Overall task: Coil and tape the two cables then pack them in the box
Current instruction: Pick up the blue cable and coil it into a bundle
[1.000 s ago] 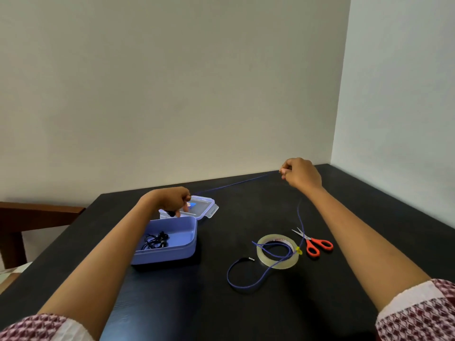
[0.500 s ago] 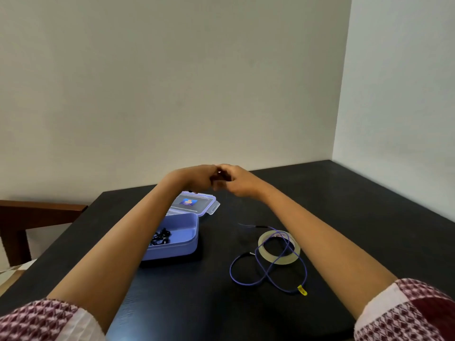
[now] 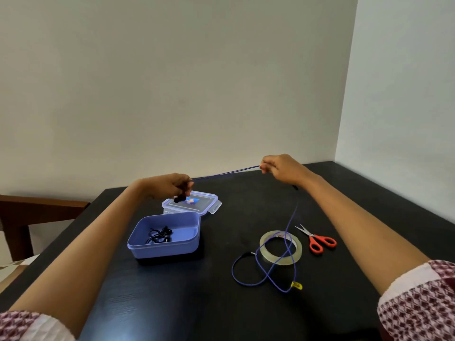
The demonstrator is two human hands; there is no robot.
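Head view: at mid-frame a left hand (image 3: 170, 185) and a right hand (image 3: 280, 168) each pinch a purple cable (image 3: 226, 172), drawn taut between them above the dark bench (image 3: 187, 303). Its slack falls at right and loops across a tape roll (image 3: 298, 254) beside red scissors (image 3: 320, 242). At centre left, an open blue box (image 3: 165, 251) holds a bundled black cable (image 3: 158, 236), its lid (image 3: 214, 205) lying behind.

Cable (image 3: 226, 172) hidden inside left hand (image 3: 167, 185); chair (image 3: 37, 210) cropped.

1 head-worn view (wide-angle): faces forward, down over table (image 3: 157, 291), near.
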